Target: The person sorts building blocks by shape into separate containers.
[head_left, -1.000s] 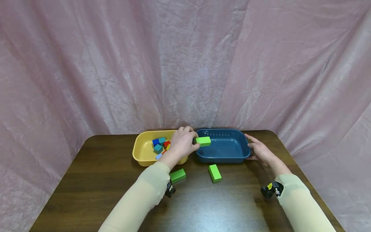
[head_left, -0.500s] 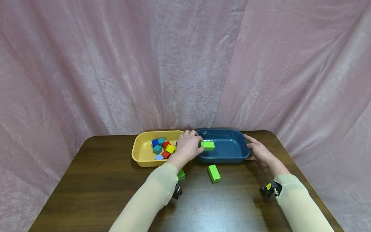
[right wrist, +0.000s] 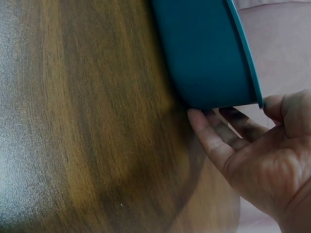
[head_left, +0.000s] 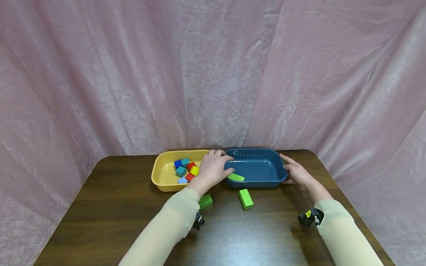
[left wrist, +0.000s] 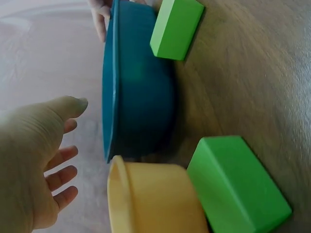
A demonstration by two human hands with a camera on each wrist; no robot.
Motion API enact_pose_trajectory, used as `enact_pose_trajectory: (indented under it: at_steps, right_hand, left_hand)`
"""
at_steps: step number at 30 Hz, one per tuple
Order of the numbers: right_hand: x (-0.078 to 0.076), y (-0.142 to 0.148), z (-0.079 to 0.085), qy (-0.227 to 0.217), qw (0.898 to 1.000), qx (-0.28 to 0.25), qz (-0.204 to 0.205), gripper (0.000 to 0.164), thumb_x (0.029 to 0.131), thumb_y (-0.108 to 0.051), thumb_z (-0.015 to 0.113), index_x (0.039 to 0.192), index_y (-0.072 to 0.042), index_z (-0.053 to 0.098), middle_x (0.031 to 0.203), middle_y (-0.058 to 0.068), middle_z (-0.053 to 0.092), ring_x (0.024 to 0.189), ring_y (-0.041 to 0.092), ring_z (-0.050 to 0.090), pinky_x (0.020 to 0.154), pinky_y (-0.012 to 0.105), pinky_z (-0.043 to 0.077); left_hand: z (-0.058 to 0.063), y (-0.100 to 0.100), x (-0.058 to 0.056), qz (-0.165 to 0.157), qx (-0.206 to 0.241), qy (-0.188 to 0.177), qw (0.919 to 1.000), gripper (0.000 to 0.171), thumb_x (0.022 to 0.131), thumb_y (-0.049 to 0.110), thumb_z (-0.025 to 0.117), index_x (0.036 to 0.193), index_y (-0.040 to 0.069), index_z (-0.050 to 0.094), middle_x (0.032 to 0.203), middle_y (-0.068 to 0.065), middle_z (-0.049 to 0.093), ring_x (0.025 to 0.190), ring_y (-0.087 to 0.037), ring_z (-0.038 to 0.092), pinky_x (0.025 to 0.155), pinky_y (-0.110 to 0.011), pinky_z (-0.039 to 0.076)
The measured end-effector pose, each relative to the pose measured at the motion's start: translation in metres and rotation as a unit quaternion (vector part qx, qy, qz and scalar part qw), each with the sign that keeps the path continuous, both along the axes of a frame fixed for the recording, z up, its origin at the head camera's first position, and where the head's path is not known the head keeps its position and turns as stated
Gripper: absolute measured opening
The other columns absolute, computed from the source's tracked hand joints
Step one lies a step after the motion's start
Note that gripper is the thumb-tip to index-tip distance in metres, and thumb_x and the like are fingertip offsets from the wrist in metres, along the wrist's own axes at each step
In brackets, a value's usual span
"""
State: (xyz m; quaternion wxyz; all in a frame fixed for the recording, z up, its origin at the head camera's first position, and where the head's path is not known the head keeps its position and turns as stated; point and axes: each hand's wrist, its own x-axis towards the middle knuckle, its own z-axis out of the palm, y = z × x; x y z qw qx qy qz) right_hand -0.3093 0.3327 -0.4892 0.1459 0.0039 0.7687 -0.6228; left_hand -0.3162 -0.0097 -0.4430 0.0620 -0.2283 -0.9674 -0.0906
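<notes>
My left hand (head_left: 213, 168) hovers where the yellow and blue bins meet, its fingers spread and holding nothing; the left wrist view confirms the gap between thumb and fingers. Just beyond its thumb, a bright green block (head_left: 236, 177) lies at the left end inside the blue bin (head_left: 256, 183). At that bin's right end, my right hand (head_left: 297, 173) rests its extended fingertips against the outer wall, with the thumb at the rim in the right wrist view. Part of the yellow bin (head_left: 159, 177) is hidden behind my left hand.
Several small coloured blocks, among them a yellow cube (head_left: 194, 170) and a teal cube (head_left: 181, 171), lie in the yellow bin. Two green blocks, one upright-angled block (head_left: 246, 199) and one partly covered block (head_left: 205, 201), lie on the wooden table (head_left: 100, 221) in front of the bins.
My left hand moved right over the blue bin with the green block, let it go, and drew back slightly left. The block dropped into the bin. My right hand stayed at the bin's end.
</notes>
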Motion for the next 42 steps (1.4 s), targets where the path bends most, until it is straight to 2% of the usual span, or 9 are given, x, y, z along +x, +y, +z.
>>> enact_pose_trajectory:
  at_steps: [6, 11, 17, 24, 29, 36, 42]
  right_hand:
    - [0.0, 0.001, 0.0, 0.001, 1.0, 0.002, -0.004, 0.062, 0.108, -0.006, 0.025, 0.166, -0.017, 0.007, 0.159, 0.037, 0.017, 0.133, 0.053, 0.043, 0.096, 0.058, 0.051]
    - [0.0, 0.001, -0.002, -0.002, 1.0, -0.007, -0.002, 0.062, 0.108, -0.007, 0.024, 0.166, -0.019, 0.007, 0.161, 0.037, 0.013, 0.136, 0.055, 0.038, 0.097, 0.06, 0.05]
    - [0.0, -0.002, -0.003, -0.006, 1.0, -0.014, 0.001, 0.062, 0.109, -0.008, 0.024, 0.167, -0.02, 0.006, 0.162, 0.036, 0.009, 0.138, 0.056, 0.035, 0.098, 0.062, 0.048]
    - [0.001, -0.004, -0.001, -0.004, 1.0, -0.009, -0.001, 0.061, 0.109, -0.008, 0.024, 0.167, -0.019, 0.007, 0.163, 0.036, 0.009, 0.137, 0.055, 0.037, 0.098, 0.062, 0.048]
    - [0.002, -0.006, 0.0, -0.006, 1.0, -0.009, -0.001, 0.061, 0.109, -0.007, 0.024, 0.167, -0.019, 0.007, 0.163, 0.035, 0.008, 0.137, 0.055, 0.036, 0.098, 0.061, 0.048]
    - [0.002, -0.007, 0.001, -0.008, 1.0, -0.006, -0.001, 0.061, 0.109, -0.007, 0.024, 0.167, -0.019, 0.006, 0.164, 0.034, 0.004, 0.14, 0.056, 0.03, 0.1, 0.063, 0.046]
    - [0.001, -0.004, 0.0, -0.005, 1.0, -0.002, 0.001, 0.061, 0.109, -0.008, 0.023, 0.167, -0.02, 0.006, 0.165, 0.033, 0.002, 0.141, 0.057, 0.029, 0.099, 0.064, 0.046]
  left_hand:
    - [0.01, -0.01, 0.003, -0.002, 0.011, 0.003, 0.9999, 0.049, 0.095, 0.052, 0.069, 0.14, 0.03, 0.065, 0.137, -0.001, 0.057, 0.126, -0.026, 0.045, 0.106, -0.044, 0.039]
    - [0.021, -0.02, 0.01, -0.016, 0.036, 0.022, 0.999, 0.05, 0.095, 0.05, 0.07, 0.14, 0.031, 0.065, 0.137, -0.001, 0.058, 0.126, -0.027, 0.047, 0.105, -0.045, 0.04]
    - [0.034, -0.041, 0.024, -0.032, 0.068, 0.063, 0.9952, 0.049, 0.094, 0.047, 0.073, 0.139, 0.03, 0.066, 0.133, 0.0, 0.061, 0.126, -0.028, 0.049, 0.104, -0.048, 0.042]
    - [0.043, -0.071, 0.042, -0.028, 0.087, 0.088, 0.9919, 0.046, 0.093, 0.045, 0.074, 0.135, 0.029, 0.069, 0.128, -0.001, 0.063, 0.121, -0.028, 0.052, 0.101, -0.049, 0.044]
    - [0.042, -0.092, 0.058, -0.021, 0.1, 0.1, 0.9897, 0.047, 0.09, 0.042, 0.077, 0.134, 0.028, 0.07, 0.125, -0.001, 0.064, 0.117, -0.028, 0.055, 0.098, -0.049, 0.046]
    - [0.031, -0.125, 0.087, -0.019, 0.098, 0.116, 0.9882, 0.046, 0.088, 0.04, 0.081, 0.13, 0.024, 0.073, 0.118, -0.002, 0.065, 0.11, -0.029, 0.057, 0.094, -0.047, 0.047]
    - [0.018, -0.15, 0.108, 0.011, 0.083, 0.122, 0.989, 0.045, 0.084, 0.041, 0.084, 0.124, 0.022, 0.075, 0.113, -0.002, 0.065, 0.106, -0.028, 0.058, 0.089, -0.047, 0.049]
